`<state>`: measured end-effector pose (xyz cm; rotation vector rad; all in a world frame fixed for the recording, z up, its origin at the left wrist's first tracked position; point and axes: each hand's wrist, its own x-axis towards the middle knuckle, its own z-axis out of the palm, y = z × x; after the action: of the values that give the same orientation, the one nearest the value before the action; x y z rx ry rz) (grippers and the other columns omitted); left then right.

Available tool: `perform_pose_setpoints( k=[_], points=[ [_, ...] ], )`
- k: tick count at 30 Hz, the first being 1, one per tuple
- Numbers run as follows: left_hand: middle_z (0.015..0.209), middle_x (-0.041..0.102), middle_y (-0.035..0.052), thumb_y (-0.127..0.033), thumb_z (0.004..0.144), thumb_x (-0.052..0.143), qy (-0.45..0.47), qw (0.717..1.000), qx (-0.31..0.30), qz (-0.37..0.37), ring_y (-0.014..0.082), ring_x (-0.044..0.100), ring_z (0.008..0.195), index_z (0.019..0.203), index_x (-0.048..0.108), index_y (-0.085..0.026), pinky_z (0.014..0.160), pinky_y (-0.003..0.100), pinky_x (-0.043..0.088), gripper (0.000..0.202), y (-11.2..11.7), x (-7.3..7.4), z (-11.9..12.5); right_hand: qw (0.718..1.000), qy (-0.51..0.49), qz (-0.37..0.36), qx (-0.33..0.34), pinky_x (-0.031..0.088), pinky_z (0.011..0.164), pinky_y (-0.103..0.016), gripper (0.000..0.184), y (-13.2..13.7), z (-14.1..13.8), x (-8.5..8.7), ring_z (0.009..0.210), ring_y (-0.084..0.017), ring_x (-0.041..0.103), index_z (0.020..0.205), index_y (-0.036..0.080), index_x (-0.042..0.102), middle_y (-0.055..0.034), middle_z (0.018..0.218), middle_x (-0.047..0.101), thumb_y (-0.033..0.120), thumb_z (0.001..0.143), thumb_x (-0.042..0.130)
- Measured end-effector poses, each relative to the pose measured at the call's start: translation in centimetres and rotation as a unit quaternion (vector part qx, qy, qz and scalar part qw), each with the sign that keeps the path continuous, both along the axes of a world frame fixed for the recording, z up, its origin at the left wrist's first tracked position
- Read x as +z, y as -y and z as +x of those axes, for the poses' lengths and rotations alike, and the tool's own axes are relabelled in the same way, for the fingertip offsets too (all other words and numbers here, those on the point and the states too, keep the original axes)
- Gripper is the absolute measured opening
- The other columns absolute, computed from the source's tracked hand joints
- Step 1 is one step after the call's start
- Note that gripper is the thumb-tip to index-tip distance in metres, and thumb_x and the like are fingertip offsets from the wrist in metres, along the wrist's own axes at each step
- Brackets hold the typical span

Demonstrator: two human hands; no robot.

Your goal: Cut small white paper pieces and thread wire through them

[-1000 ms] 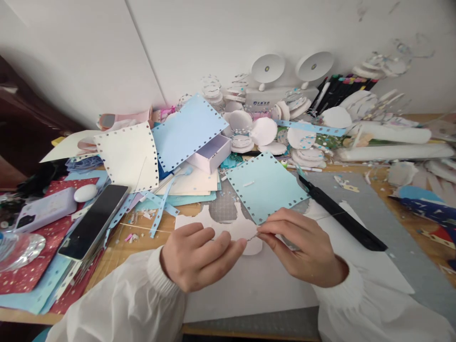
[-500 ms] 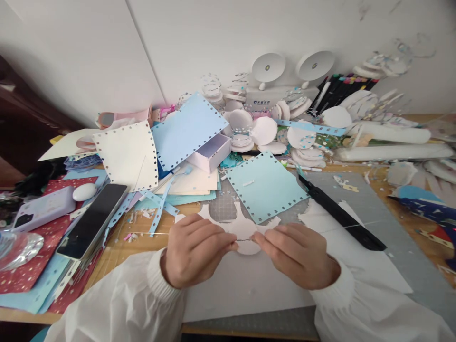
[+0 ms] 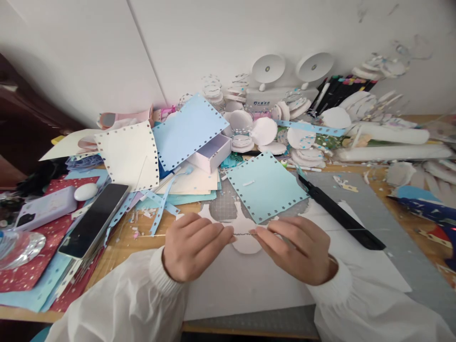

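Note:
Between my two hands a thin thread is stretched level, its middle part dark and looking twisted. My left hand pinches it at one end of that part, my right hand at the other. Pale loose lengths run outward past both hands. Just below the thread lies a white paper circle on a large white sheet. Cut white paper scraps sit behind the fingers. Whether the thread touches the circle I cannot tell.
A light teal sheet with punched stars lies behind my hands. A black utility knife rests to the right. On the left are a phone and stacked coloured paper. Stacked white discs and a lilac box stand behind.
The fingers of both hands have shifted slightly on the thread, and it now shows more clearly between them. The circle under it has barely moved.

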<state>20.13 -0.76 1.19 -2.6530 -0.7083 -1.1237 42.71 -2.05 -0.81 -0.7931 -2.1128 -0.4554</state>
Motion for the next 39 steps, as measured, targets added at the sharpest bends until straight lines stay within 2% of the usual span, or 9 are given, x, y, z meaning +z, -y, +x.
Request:
perform_pose_setpoints(
  k=[2, 7, 11, 14, 22, 27, 31, 35, 39],
  points=[
    [0.073, 0.071, 0.0019, -0.013, 0.081, 0.066, -0.042, 0.997, 0.009, 0.071, 0.0115, 0.061, 0.062, 0.093, 0.066, -0.007, 0.055, 0.028, 0.042, 0.013, 0.3, 0.3, -0.2, 0.998, -0.04, -0.056, -0.008, 0.043, 0.06, -0.029, 0.01, -0.1, -0.3, -0.1, 0.067, -0.015, 0.056, 0.085, 0.017, 0.062, -0.0029, 0.073, 0.066, 0.02, 0.078, 0.07],
    [0.084, 0.074, -0.0019, -0.007, 0.075, 0.072, -0.087, 0.988, 0.04, 0.117, 0.0108, 0.061, 0.074, 0.1, 0.067, -0.01, 0.065, 0.029, 0.045, 0.026, 1.1, 0.5, -0.7, 0.983, -0.029, -0.182, 0.002, 0.036, 0.072, -0.036, 0.009, -0.1, -0.7, 0.1, 0.074, -0.018, 0.054, 0.078, 0.018, 0.063, -0.001, 0.07, 0.067, 0.022, 0.086, 0.06],
    [0.09, 0.074, -0.0052, -0.006, 0.074, 0.073, -0.072, 0.988, 0.043, 0.129, 0.0091, 0.059, 0.081, 0.098, 0.069, -0.016, 0.069, 0.028, 0.045, 0.026, 1.3, 0.3, -0.8, 0.97, -0.086, -0.225, 0.041, 0.035, 0.078, -0.038, 0.013, 0.2, -1.0, 0.5, 0.081, -0.019, 0.055, 0.098, 0.019, 0.065, -0.0014, 0.083, 0.071, 0.021, 0.086, 0.059],
    [0.092, 0.073, -0.0056, -0.008, 0.074, 0.073, -0.057, 0.99, 0.031, 0.128, 0.0095, 0.059, 0.083, 0.095, 0.07, -0.019, 0.07, 0.028, 0.045, 0.023, 1.4, 0.1, -0.8, 0.963, -0.121, -0.234, 0.05, 0.035, 0.078, -0.037, 0.01, 0.4, -1.1, 0.9, 0.079, -0.018, 0.056, 0.093, 0.019, 0.064, -0.0002, 0.079, 0.071, 0.022, 0.084, 0.063],
    [0.091, 0.071, -0.0028, -0.012, 0.076, 0.071, -0.036, 0.992, -0.01, 0.121, 0.0106, 0.061, 0.082, 0.093, 0.07, -0.018, 0.072, 0.03, 0.045, 0.018, 0.9, -0.3, -0.5, 0.956, -0.157, -0.236, 0.074, 0.038, 0.072, -0.036, 0.003, 0.3, -0.7, 1.5, 0.072, -0.017, 0.057, 0.083, 0.022, 0.063, 0.0017, 0.071, 0.07, 0.019, 0.083, 0.066],
    [0.082, 0.073, -0.0036, -0.014, 0.077, 0.072, -0.026, 0.993, -0.007, 0.117, 0.0101, 0.062, 0.073, 0.091, 0.069, -0.015, 0.068, 0.03, 0.044, 0.014, 0.6, 0.3, -0.1, 0.955, -0.171, -0.229, 0.083, 0.039, 0.07, -0.036, 0.007, 0.3, -0.7, 1.7, 0.067, -0.016, 0.058, 0.078, 0.023, 0.064, 0.0028, 0.066, 0.069, 0.019, 0.084, 0.065],
    [0.078, 0.073, -0.0038, -0.016, 0.08, 0.069, -0.023, 0.995, -0.004, 0.1, 0.0109, 0.06, 0.069, 0.093, 0.068, -0.013, 0.064, 0.031, 0.04, 0.013, 0.3, 0.1, 0.0, 0.963, -0.163, -0.201, 0.072, 0.038, 0.07, -0.036, 0.005, 0.5, -0.8, 1.8, 0.067, -0.015, 0.059, 0.081, 0.022, 0.066, 0.0032, 0.065, 0.069, 0.018, 0.084, 0.064],
    [0.072, 0.071, -0.0041, -0.021, 0.084, 0.065, 0.004, 0.999, 0.0, 0.042, 0.0116, 0.054, 0.066, 0.094, 0.067, -0.016, 0.065, 0.032, 0.036, 0.011, 0.2, -0.4, 0.2, 0.988, -0.102, -0.112, 0.025, 0.034, 0.072, -0.037, 0.008, 1.0, -0.3, 1.5, 0.065, -0.012, 0.059, 0.082, 0.022, 0.067, 0.0059, 0.063, 0.07, 0.015, 0.085, 0.063],
    [0.068, 0.067, -0.002, -0.019, 0.086, 0.059, 0.023, 0.995, -0.008, -0.094, 0.0127, 0.05, 0.063, 0.087, 0.065, -0.018, 0.064, 0.032, 0.031, 0.006, 0.2, 0.0, 0.4, 0.997, 0.074, -0.018, 0.025, 0.032, 0.063, -0.034, 0.024, 2.0, 1.0, 1.2, 0.076, -0.01, 0.06, 0.089, 0.021, 0.069, 0.007, 0.082, 0.074, 0.004, 0.088, 0.052]
  ],
)
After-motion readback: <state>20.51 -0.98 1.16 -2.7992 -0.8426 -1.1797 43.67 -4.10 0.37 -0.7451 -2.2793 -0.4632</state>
